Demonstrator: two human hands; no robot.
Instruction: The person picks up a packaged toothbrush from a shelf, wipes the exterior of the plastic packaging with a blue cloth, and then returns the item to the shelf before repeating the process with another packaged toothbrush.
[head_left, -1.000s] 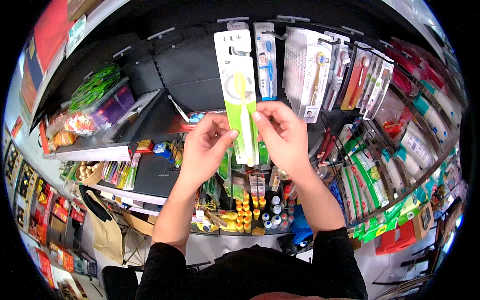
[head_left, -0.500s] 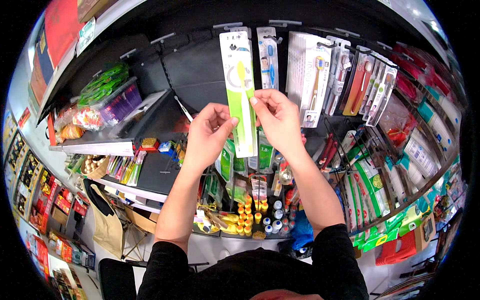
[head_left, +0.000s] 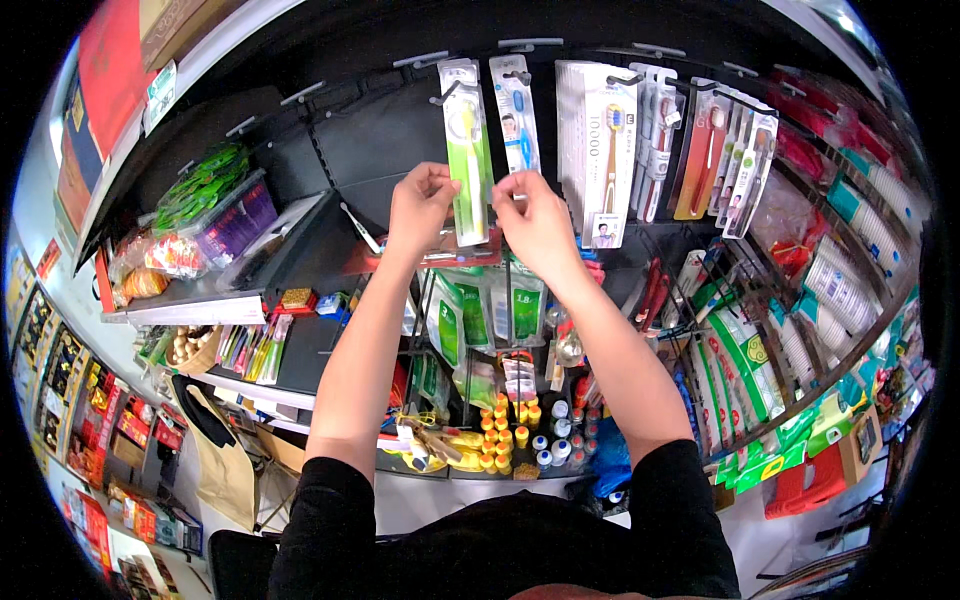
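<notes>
A green-and-white toothbrush pack (head_left: 466, 205) hangs from a wall hook, its yellow-headed toothbrush showing through the clear front. At its left edge is my left hand (head_left: 422, 212), with curled fingers and the thumb against the card. My right hand (head_left: 538, 222) is just off the right edge, loosely bent, thumb and forefinger apart and holding nothing. Immediately right of the green pack hangs a blue toothbrush pack (head_left: 518, 112), its lower end close behind my right fingers. A thick row of white toothbrush packs (head_left: 584, 150) hangs farther right.
Hooks on the right hold a red-orange toothbrush pack (head_left: 702, 160) and several slim ones. Below are green bags (head_left: 475, 310), yellow-capped bottles (head_left: 497, 440) and metal racks. Stacked white cups (head_left: 838, 290) fill the right rack; a purple box (head_left: 232, 222) sits on the left shelf.
The green toothbrush pack has gone away from me, up onto the hook. My right hand has come off its edge, while my left stays beside it. The view has shifted slightly.
</notes>
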